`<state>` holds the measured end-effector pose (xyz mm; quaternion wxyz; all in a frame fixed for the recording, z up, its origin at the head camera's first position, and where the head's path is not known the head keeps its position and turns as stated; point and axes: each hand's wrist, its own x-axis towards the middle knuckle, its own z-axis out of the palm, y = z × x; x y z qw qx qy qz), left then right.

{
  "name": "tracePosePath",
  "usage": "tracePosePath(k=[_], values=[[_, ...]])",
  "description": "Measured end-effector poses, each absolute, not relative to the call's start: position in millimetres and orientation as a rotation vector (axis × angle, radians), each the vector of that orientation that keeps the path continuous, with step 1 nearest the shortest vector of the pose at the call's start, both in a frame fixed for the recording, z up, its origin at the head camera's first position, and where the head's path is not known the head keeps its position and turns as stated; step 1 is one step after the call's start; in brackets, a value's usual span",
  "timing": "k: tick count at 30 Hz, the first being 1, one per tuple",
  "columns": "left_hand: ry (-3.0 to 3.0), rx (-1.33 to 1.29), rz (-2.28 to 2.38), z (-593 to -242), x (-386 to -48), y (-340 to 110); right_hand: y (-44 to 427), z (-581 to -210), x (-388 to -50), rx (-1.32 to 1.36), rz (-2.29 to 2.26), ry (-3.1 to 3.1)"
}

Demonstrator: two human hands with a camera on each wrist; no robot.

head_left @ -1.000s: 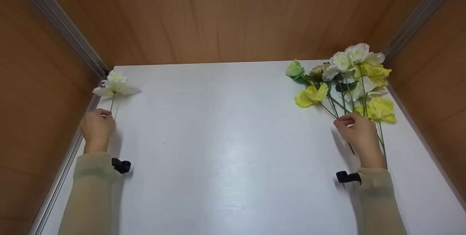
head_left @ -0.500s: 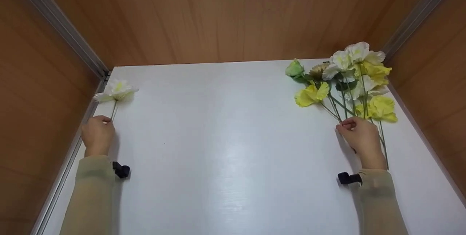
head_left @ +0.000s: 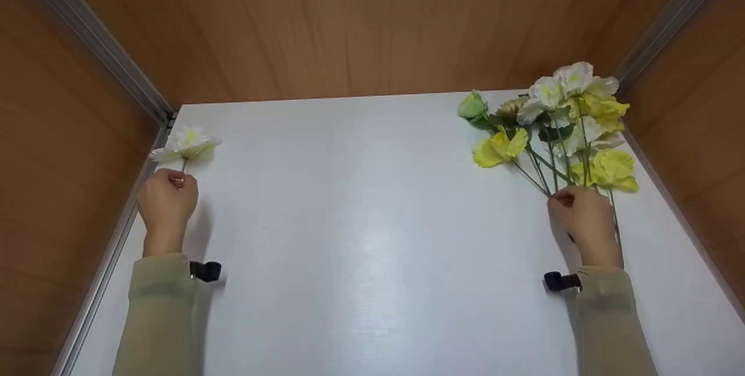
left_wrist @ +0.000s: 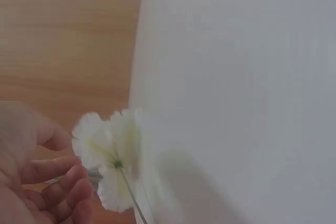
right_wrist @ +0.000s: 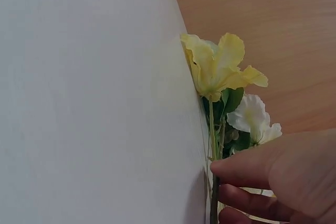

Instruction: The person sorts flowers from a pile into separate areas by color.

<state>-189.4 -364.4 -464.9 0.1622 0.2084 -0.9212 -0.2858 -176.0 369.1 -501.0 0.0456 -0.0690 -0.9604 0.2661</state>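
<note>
A white flower [head_left: 189,142] lies on the far left of the white table. My left hand [head_left: 167,204] is just over its stem; in the left wrist view the fingers of this hand [left_wrist: 44,174] are loosely bent beside the white flower [left_wrist: 113,150], and its thin stem runs free of them. At the right, my right hand [head_left: 585,222] pinches stems of a bunch with a yellow flower [head_left: 500,146], a green bud [head_left: 473,109] and several white blooms. The right wrist view has thumb and fingers of this hand [right_wrist: 294,177] at a green stem [right_wrist: 214,192] below a yellow flower [right_wrist: 215,72].
Wooden panels [head_left: 349,27] rise behind and on both sides of the white table [head_left: 349,219], with metal strips at their corners. Another yellow flower [head_left: 614,170] lies beside the right hand, its stem running toward the front.
My left hand went down with the white flower, then came off its stem and moved slightly forward and right. My right hand shifted a little to the right, and the bunch moved slightly.
</note>
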Motion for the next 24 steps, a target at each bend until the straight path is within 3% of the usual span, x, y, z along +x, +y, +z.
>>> tracePosePath(k=[14,24], values=[[-2.654,0.403,-1.323,-442,-187,-265,365,-480,-173,-0.216,0.981,-2.928],[-2.63,0.225,-1.651,-430,-184,-202,320,-448,-172,-0.218,1.324,-2.761]])
